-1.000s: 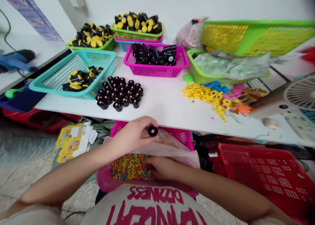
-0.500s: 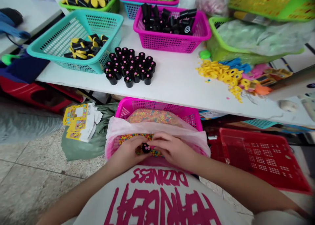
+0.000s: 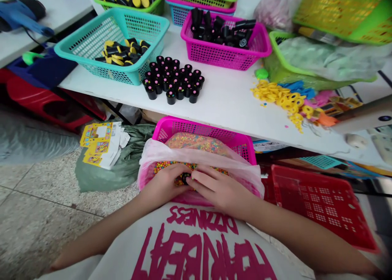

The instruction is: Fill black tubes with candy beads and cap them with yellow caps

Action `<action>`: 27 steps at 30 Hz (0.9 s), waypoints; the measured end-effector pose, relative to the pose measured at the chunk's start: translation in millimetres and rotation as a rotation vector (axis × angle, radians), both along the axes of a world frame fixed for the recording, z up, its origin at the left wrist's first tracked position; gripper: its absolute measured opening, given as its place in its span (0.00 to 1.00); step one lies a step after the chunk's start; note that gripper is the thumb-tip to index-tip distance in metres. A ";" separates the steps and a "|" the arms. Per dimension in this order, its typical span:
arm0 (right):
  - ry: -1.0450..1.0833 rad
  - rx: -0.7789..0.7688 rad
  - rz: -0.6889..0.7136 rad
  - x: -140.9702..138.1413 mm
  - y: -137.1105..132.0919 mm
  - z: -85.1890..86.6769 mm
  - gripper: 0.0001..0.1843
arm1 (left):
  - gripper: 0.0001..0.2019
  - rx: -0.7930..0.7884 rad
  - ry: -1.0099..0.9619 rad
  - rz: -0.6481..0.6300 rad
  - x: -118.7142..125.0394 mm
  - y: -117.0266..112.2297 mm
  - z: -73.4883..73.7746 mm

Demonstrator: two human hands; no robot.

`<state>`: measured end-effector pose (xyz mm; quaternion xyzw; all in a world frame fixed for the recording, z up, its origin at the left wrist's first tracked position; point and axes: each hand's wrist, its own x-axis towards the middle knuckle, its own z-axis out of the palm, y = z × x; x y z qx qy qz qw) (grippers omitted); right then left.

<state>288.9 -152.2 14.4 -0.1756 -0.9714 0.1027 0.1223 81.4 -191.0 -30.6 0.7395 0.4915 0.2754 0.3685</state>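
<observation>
— white desk (image 3: 226, 88) up top, with rows of black cylinders with pink dots (image 3: 171, 80) standing on it. beside them there's a teal basket (image 3: 73, 47) of yellow-and-black pieces (image 3: 119, 53), and loose yellow rings (image 3: 284, 100) lie off to the right. what's going on lower down?

— magenta basket (image 3: 202, 129) just below the desk edge, lined with a pink plastic bag (image 3: 159, 153) full of multicoloured beads (image 3: 196, 143).

— and the hands?

— left hand (image 3: 165, 185) and right hand (image 3: 217, 186) are together over the beads, fingers curled in, so the grip on both sides looks nearly closed.

— holding anything?

— yep, a small black cylinder (image 3: 185, 178) pinched between them, mostly hidden by the fingers, right over the beads. can't tell if it's touching them.
</observation>
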 end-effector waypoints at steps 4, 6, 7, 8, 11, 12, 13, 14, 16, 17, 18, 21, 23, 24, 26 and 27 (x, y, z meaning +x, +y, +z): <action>-0.004 -0.141 -0.028 0.1 -0.8 -8.1 0.14 | 0.16 0.033 0.029 -0.013 -3.0 -3.2 -4.4; 0.025 -0.243 -0.013 2.4 0.3 -9.4 0.15 | 0.17 0.040 0.044 -0.013 -3.5 -4.0 -4.7; 0.056 -0.294 -0.018 4.2 1.2 -8.6 0.15 | 0.16 0.043 0.044 -0.012 -3.3 -4.1 -4.1; 0.096 -0.334 -0.033 6.5 2.3 -7.1 0.16 | 0.15 0.043 0.037 -0.010 -3.0 -4.0 -3.3; 0.237 -0.440 -0.134 15.4 6.4 -1.1 0.17 | 0.13 0.039 0.009 0.006 -1.5 -2.3 -1.2; 0.292 -0.490 -0.199 18.9 7.9 0.5 0.17 | 0.13 0.037 0.004 0.014 -1.1 -1.6 -1.1; 0.350 -0.552 -0.273 22.3 9.4 1.5 0.16 | 0.13 0.034 0.002 0.021 -0.8 -0.7 -1.2; 0.407 -0.623 -0.354 25.6 10.6 1.8 0.15 | 0.13 0.032 0.004 0.025 -0.6 0.1 -1.6; 0.505 -0.753 -0.477 31.2 12.1 0.6 0.13 | 0.14 0.027 0.014 0.022 -0.2 1.7 -2.8; 0.537 -0.796 -0.507 33.1 12.2 -0.9 0.12 | 0.14 0.026 0.022 0.017 0.0 2.5 -3.2; 0.559 -0.820 -0.516 34.3 11.8 -2.6 0.12 | 0.14 0.028 0.031 0.012 0.2 3.4 -3.6; 0.544 -0.779 -0.466 34.5 7.4 -7.0 0.12 | 0.13 0.055 0.058 -0.002 0.7 5.6 -4.0; 0.434 -0.709 -0.400 34.7 3.1 -6.8 0.14 | 0.12 0.080 0.073 0.000 0.0 6.2 -4.4; 0.382 -0.675 -0.380 36.2 1.3 -5.4 0.17 | 0.12 0.092 0.080 0.007 -1.0 6.0 -5.1; 0.362 -0.652 -0.402 44.1 0.7 -0.5 0.26 | 0.11 0.122 0.095 0.035 -4.3 5.2 -8.7; 0.409 -0.647 -0.447 51.2 3.2 2.6 0.29 | 0.11 0.139 0.106 0.049 -6.7 5.3 -12.0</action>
